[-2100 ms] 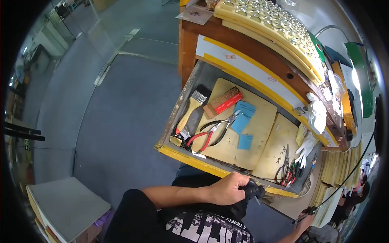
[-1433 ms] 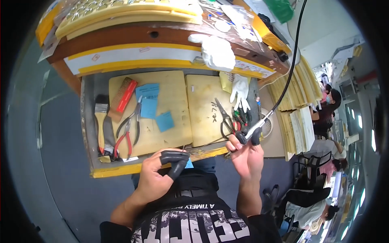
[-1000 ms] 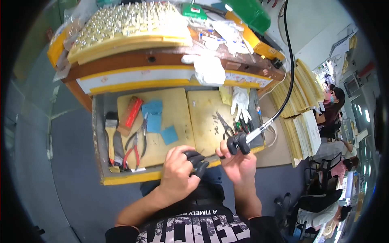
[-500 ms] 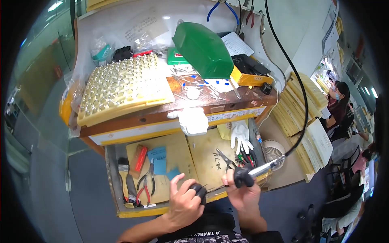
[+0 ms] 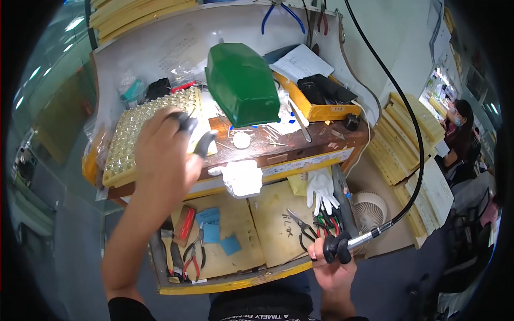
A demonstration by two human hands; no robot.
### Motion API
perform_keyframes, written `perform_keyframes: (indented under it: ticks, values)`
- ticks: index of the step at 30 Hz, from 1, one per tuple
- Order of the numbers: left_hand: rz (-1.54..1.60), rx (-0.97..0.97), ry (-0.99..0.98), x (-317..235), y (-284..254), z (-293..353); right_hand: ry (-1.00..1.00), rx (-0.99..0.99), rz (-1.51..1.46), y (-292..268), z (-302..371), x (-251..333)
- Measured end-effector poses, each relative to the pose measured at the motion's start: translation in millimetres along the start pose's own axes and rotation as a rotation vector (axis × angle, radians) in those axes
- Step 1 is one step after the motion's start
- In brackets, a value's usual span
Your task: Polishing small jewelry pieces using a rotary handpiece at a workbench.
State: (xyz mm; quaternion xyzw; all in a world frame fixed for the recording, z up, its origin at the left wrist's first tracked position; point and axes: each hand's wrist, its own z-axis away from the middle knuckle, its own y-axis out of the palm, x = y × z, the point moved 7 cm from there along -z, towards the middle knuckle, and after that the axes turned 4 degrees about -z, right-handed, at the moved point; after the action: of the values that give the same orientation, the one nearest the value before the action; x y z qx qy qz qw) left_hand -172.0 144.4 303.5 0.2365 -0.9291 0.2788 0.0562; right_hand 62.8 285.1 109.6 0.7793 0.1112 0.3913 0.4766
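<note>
My left hand (image 5: 166, 152) is raised over the right side of a pale yellow tray (image 5: 120, 176) filled with rows of small shiny round pieces. Black covers sit on its thumb and index finger, with a gap between them. A thin dark sliver shows by the index fingertip; what the fingers hold is too small to make out. My right hand (image 5: 333, 267), above the drawer's front right corner, grips a rotary tool handpiece (image 5: 361, 241) with black covers around its fingers. A black flexible shaft (image 5: 420, 144) runs from the handpiece upward.
A green hood (image 5: 241, 83) stands over the wooden bench (image 5: 262, 155), near loose burs and a small white cup (image 5: 241, 140). The open drawer (image 5: 214, 289) holds pliers (image 5: 195, 251), brushes and white gloves (image 5: 321, 191). A fan (image 5: 369, 210) and stacked trays stand right; a person (image 5: 458, 128) sits beyond.
My left hand has gone up and left from in front of my body to the tray. My right hand has shifted slightly right and down, still holding the handpiece. The view has tilted a little.
</note>
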Motion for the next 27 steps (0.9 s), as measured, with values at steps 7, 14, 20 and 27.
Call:
perform_keyframes:
  ticks: [7,14,20,27]
  values:
    - [0.829,0.303,-0.508,-66.1,-16.3,95.2,0.03,0.047,0.038,11.7,-13.3,-16.6]
    - [1.104,0.432,-0.58,-138.0,31.7,161.0,0.122,0.065,-0.013,30.8,-29.8,-44.0]
    - [1.03,0.34,-0.514,-139.3,35.3,160.1,0.152,0.134,-0.115,19.7,-34.1,-56.1]
    - [0.939,0.336,-0.447,-140.4,32.0,162.1,0.16,0.087,-0.124,14.3,-30.3,-59.6]
